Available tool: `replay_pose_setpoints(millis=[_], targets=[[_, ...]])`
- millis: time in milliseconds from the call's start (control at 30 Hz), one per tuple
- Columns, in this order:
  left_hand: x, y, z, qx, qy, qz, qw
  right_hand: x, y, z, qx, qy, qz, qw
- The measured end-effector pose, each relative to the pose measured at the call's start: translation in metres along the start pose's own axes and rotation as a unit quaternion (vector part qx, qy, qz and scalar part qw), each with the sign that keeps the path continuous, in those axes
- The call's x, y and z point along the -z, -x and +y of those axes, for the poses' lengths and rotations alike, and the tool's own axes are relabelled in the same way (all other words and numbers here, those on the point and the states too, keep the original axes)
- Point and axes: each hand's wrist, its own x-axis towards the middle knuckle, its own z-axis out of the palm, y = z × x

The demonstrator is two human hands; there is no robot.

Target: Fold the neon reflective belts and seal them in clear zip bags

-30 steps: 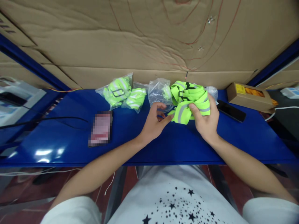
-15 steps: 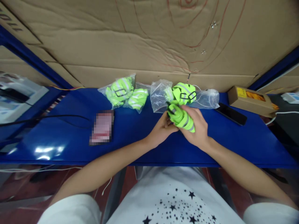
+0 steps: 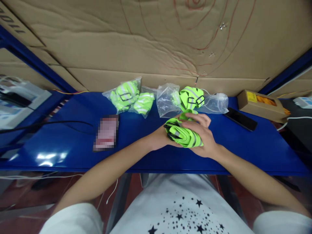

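Both my hands hold a bunched neon-yellow reflective strap (image 3: 182,134) just above the blue table (image 3: 73,143). My right hand (image 3: 203,135) wraps over it from the right, fingers curled on top. My left hand (image 3: 161,138) grips its left end, mostly hidden behind the fabric. Right behind them lies another folded neon strap (image 3: 192,97) beside an open clear plastic bag (image 3: 167,102).
Two bagged neon straps (image 3: 130,97) lie at the back left of centre. A blurred card (image 3: 106,132) rests left of my hands. A black phone (image 3: 241,119) and a cardboard box (image 3: 262,104) sit to the right. Another clear bag (image 3: 215,102) is nearby. Cardboard sheets stand behind.
One strap was lifted off the pile and drawn toward me. Both hands closed around it and squeezed it into a compact bundle. A second strap stayed by the bag.
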Motion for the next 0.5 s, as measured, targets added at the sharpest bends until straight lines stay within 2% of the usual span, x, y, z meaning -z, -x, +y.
replay_pose_setpoints(millis=[133,233,333,400,500], targets=[[-0.007,0.004,0.013,-0.016,-0.01,-0.013,1.0,0.003,-0.001,-0.006,-0.043,0.002,0.042,0.998],[-0.009,0.004,0.014,-0.012,-0.016,-0.027,0.999,0.005,-0.002,-0.004,-0.117,-0.104,0.018,0.987],[-0.007,0.001,0.01,-0.022,-0.022,-0.024,0.999,0.004,-0.005,0.003,-0.226,-0.279,-0.032,0.933],[-0.006,-0.002,0.005,-0.036,-0.03,-0.008,0.999,0.003,-0.008,0.007,-0.274,-0.342,-0.038,0.898],[-0.004,-0.007,0.002,-0.064,-0.047,0.026,0.997,0.003,-0.012,0.01,-0.293,-0.344,-0.012,0.892]])
